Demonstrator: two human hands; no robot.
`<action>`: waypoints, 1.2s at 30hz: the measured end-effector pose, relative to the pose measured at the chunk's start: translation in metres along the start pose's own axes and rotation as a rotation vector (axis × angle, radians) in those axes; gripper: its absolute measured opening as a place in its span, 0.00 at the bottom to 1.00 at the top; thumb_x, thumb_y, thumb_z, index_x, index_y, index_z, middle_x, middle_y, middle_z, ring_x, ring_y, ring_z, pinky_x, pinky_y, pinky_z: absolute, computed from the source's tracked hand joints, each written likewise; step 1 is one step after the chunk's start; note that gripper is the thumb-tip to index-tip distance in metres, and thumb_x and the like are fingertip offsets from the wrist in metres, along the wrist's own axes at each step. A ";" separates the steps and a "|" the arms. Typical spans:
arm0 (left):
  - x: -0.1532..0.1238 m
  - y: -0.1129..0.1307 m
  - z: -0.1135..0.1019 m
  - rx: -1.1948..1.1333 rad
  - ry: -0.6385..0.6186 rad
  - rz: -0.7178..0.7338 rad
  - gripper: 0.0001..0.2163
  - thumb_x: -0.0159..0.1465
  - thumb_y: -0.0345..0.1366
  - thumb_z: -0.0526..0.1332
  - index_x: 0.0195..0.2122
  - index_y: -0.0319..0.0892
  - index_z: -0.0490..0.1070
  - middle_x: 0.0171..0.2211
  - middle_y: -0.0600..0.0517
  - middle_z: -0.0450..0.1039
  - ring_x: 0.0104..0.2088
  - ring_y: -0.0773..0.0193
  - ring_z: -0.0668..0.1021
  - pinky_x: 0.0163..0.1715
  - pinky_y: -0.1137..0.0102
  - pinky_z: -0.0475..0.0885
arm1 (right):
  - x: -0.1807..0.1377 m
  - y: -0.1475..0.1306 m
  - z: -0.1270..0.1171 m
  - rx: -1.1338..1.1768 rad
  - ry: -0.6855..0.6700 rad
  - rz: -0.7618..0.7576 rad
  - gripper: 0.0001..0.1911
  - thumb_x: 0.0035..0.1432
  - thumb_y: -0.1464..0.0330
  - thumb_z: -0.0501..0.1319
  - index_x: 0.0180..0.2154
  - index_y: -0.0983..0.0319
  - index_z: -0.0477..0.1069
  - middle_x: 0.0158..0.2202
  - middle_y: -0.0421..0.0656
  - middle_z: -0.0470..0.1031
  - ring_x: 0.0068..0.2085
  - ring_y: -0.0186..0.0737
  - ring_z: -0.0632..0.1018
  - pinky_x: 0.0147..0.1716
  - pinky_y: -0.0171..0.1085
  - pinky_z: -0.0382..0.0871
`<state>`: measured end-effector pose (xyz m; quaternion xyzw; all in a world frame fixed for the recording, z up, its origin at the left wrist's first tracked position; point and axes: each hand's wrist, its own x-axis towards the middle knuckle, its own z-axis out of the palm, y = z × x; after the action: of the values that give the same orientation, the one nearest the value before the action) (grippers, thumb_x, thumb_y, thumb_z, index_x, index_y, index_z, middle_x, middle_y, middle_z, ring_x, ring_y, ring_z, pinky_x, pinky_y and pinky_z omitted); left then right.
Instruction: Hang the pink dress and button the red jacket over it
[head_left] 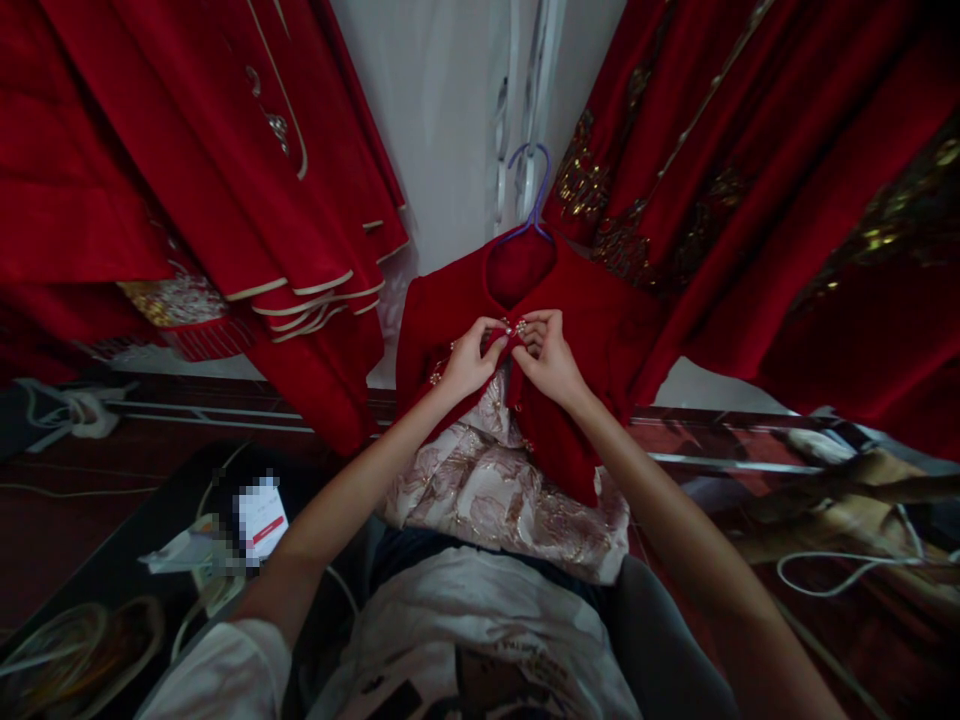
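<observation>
A red jacket (600, 300) hangs from a purple hanger (535, 205) in front of me, its front partly open below the neckline. My left hand (474, 358) pinches the jacket's left-hand front edge near the collar, by a small pearl-like fastening. My right hand (551, 358) pinches the facing edge at the same height, and the fingertips of both hands nearly meet. Further small beaded fastenings run down the front. A pale patterned fabric with a metallic sheen (487, 480) spreads below the jacket, over my lap.
Red garments with pale piping (300, 240) hang on the left; more red garments with gold sequins (795, 240) hang on the right. A lit phone (264, 520) lies on a dark surface at lower left. A white cable (847, 570) loops at right.
</observation>
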<state>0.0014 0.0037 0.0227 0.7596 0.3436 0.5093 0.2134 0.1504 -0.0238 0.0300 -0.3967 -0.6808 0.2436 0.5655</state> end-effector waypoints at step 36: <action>0.023 0.023 -0.017 0.271 -0.210 0.112 0.04 0.61 0.31 0.59 0.36 0.39 0.72 0.34 0.48 0.79 0.32 0.64 0.80 0.35 0.70 0.74 | 0.005 -0.005 -0.024 -0.071 0.067 -0.012 0.15 0.53 0.61 0.67 0.42 0.60 0.78 0.44 0.43 0.80 0.43 0.45 0.81 0.48 0.47 0.77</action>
<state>-0.0016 0.0047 0.0593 0.8484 0.3422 0.3871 0.1152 0.1723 -0.0255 0.0427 -0.4201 -0.6720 0.2024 0.5753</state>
